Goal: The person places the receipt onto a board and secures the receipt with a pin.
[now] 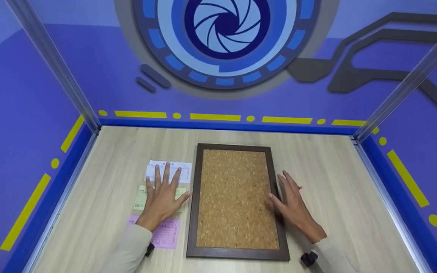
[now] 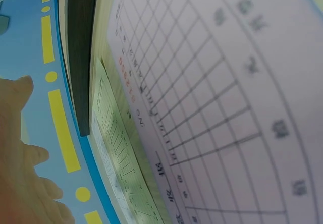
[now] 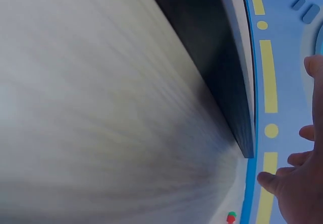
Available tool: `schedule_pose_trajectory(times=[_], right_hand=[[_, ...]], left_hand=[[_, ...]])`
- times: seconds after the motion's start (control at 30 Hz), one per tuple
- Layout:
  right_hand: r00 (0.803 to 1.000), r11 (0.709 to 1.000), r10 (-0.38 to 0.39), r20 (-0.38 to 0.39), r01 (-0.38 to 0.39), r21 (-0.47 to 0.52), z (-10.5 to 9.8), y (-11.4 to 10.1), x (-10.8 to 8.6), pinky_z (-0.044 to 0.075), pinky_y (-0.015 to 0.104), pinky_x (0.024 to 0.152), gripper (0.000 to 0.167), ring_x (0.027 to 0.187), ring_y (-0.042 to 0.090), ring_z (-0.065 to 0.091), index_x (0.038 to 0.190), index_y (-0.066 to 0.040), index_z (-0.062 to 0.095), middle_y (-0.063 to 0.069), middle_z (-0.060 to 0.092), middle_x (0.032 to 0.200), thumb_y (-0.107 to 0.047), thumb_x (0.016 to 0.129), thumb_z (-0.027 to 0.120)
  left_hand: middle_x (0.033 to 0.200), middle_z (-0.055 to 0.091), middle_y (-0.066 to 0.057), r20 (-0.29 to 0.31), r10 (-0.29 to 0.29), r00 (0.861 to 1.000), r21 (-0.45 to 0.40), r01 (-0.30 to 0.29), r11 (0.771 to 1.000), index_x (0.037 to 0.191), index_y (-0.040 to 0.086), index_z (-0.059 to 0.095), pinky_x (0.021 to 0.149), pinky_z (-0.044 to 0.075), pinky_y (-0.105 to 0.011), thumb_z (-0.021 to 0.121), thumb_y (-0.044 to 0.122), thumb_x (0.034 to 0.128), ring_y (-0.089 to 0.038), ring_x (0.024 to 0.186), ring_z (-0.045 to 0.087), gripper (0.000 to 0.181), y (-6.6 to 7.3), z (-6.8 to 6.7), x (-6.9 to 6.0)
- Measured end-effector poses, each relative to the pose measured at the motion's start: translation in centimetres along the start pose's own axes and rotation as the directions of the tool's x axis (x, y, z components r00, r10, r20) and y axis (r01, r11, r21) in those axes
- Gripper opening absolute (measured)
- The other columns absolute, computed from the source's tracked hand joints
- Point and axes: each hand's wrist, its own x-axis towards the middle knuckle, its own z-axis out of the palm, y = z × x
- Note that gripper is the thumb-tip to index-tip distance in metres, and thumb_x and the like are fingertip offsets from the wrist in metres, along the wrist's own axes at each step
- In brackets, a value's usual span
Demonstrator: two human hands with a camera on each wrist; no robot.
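Observation:
A corkboard in a dark brown frame lies on the wooden table. To its left is a column of printed paper slips: a white slip, a light green slip and a pink slip. Over them my left hand has its fingers spread, partly covering all three; the left wrist view shows it from the side. Along the board's right edge is my right hand, fingers extended, its thumb over the frame. Whether that hand touches the frame I cannot tell. Neither hand holds anything.
Just beyond my right hand lies a small red and green item, mostly hidden in the head view. Blue printed panels wall the table at the back and both sides, with metal posts at the back corners.

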Motion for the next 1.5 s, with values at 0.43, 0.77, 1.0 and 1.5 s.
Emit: schedule_pose_trajectory(times=[0.43,0.77,1.0,1.5], right_hand=[[0.993,0.992,0.111,0.041,-0.113,0.051,1.0,1.0,-0.4,0.03,0.071,0.126,0.081,0.162,0.047,0.03,0.168,0.001,0.036,0.024,0.028,0.177,-0.03,0.106,0.076],[0.981,0.978,0.174,0.081,-0.182,0.104,1.3,1.4,-0.6,0.03,0.066,0.129,0.081,0.162,0.045,0.032,0.17,-0.003,0.035,0.022,0.031,0.176,-0.037,0.107,0.073],[0.985,0.98,0.159,0.064,-0.166,0.112,1.6,2.2,-0.9,0.027,0.066,0.129,0.077,0.161,0.043,0.033,0.169,-0.006,0.038,0.022,0.038,0.172,-0.036,0.108,0.073],[0.996,0.997,-0.069,-0.061,0.071,0.028,2.5,3.5,-1.0,0.019,0.006,0.118,0.056,0.146,0.047,0.049,0.15,0.006,0.059,0.027,0.056,0.155,-0.008,0.1,0.079]], left_hand=[[0.181,0.015,-0.026,-0.006,0.009,1.0,0.014,-0.009,1.0,0.173,0.013,0.037,0.122,0.007,-0.087,0.063,0.066,0.1023,-0.059,0.165,0.002,0.092,-0.5,0.1,-0.1],[0.181,0.013,-0.027,-0.006,-0.003,1.0,0.0,0.003,1.0,0.174,0.012,0.032,0.122,0.008,-0.086,0.061,0.068,0.1035,-0.058,0.165,0.001,0.094,-1.1,-0.2,-0.2],[0.182,0.012,-0.027,-0.018,0.009,1.0,-0.014,-0.009,1.0,0.173,0.01,0.034,0.121,0.01,-0.088,0.063,0.067,0.1028,-0.059,0.165,0.003,0.094,-1.3,-0.4,0.1],[0.182,0.011,-0.026,-0.007,-0.027,1.0,-0.176,0.025,0.984,0.173,0.008,0.033,0.122,0.011,-0.087,0.066,0.065,0.1019,-0.058,0.165,0.005,0.097,-2.7,-1.4,0.5]])
